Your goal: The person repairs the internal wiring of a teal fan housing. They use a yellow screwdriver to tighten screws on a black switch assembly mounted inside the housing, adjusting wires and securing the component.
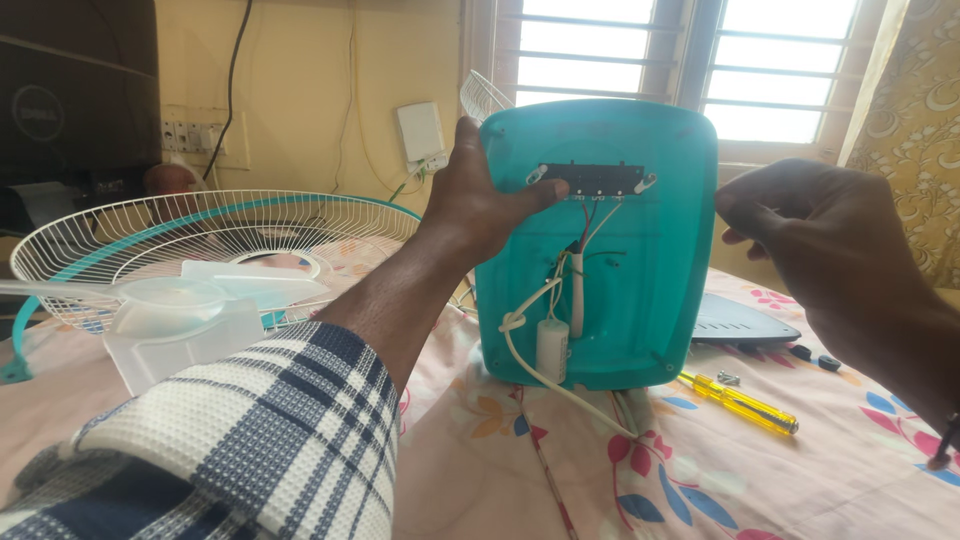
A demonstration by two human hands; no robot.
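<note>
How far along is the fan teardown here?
Done: grille and blade lie off on the bed. In hand: left hand props the opened teal base upright, wiring exposed; right hand hovers beside it. Left: switch strip and capacitor remain mounted.

A single head-worn camera is looking forward and slightly down from close range, facing the barred window (640, 50) and yellow wall, taking in the floral pink bedsheet (700, 480), with the upright teal plastic fan base (640, 290) filling the centre.
</note>
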